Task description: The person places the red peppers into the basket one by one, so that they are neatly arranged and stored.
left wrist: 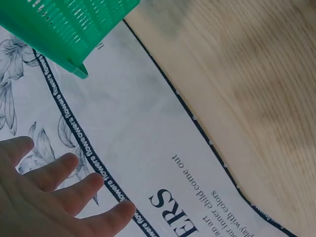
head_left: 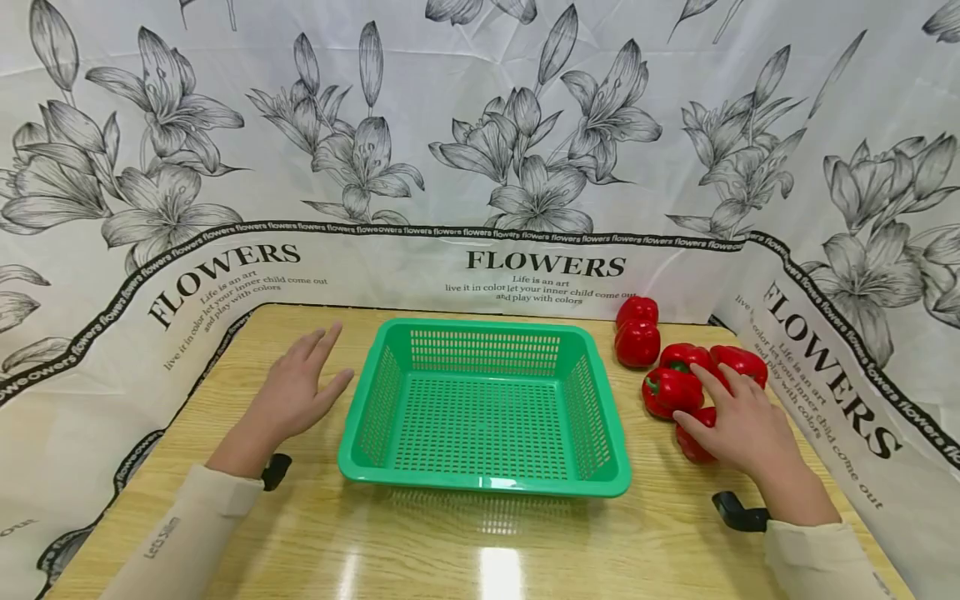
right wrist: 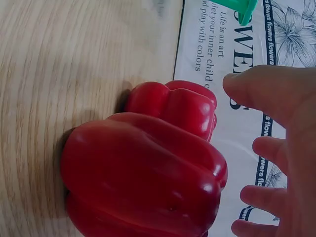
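Note:
My left hand is held over the table just left of a green plastic basket, its fingers spread and holding nothing. My right hand reaches over a group of red bell peppers at the right, fingers spread and relaxed. Under its thumb lies the nearest bell pepper, partly hidden by the hand. Just beyond sits a bell pepper with its green stem showing. In the right wrist view, a large bell pepper fills the middle, with a gap between it and the fingers. Nothing lies inside the basket.
Two more bell peppers stand one behind the other near the back edge, right of the basket. The wooden table is bordered at the back and sides by a white flower-print cloth.

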The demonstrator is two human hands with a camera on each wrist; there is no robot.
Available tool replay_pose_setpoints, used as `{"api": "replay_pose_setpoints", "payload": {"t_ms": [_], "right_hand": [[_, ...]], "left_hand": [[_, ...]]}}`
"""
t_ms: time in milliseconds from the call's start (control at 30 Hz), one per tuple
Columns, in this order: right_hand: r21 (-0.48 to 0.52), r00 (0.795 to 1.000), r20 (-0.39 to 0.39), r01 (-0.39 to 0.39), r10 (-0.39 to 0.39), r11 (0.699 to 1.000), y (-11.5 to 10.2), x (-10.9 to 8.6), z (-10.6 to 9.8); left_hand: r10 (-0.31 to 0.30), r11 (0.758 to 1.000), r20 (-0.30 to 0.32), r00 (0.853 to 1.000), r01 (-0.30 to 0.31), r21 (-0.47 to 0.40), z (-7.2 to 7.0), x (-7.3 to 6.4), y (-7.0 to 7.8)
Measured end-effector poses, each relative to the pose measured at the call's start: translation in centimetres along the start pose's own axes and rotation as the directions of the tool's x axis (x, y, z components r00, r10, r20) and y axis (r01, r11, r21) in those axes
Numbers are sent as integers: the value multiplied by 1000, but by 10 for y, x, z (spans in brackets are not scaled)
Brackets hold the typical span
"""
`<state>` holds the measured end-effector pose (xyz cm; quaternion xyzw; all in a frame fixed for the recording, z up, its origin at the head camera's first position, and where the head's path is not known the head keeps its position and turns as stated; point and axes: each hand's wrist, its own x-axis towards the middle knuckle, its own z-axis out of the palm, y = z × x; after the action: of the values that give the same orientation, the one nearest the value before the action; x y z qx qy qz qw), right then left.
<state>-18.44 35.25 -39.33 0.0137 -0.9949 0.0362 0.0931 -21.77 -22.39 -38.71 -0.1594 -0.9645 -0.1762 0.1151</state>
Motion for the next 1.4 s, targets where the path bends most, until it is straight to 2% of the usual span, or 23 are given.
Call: {"api": "replay_pose_setpoints", "payload": {"t_ms": [200,433,767,1133,1267,1400], "right_hand": [[15,999,44,1,-2,1000,5,1,3],[25,995,96,7,-9,1000,8,1,3],[29,984,175,-31,26,999,13,-1,7],[54,975,217,-55,42,997,19,-2,14],[63,972,230,-65,49,996,19,-3,14],[76,972,231,-72,52,995,19,-3,15]], "left_hand": [[-6,998,18,1000,7,-64,3,-1,1],[-18,993,41,999,23,-113,16,-2,-1],[-33,969,126,992,62,-239,20,-1,3],[-28,952,150,988,72,-298,30,2,5],[-28,929,175,984,90,-360,34,3,3],[-44,893,223,974,138,-428,40,4,1]]}}
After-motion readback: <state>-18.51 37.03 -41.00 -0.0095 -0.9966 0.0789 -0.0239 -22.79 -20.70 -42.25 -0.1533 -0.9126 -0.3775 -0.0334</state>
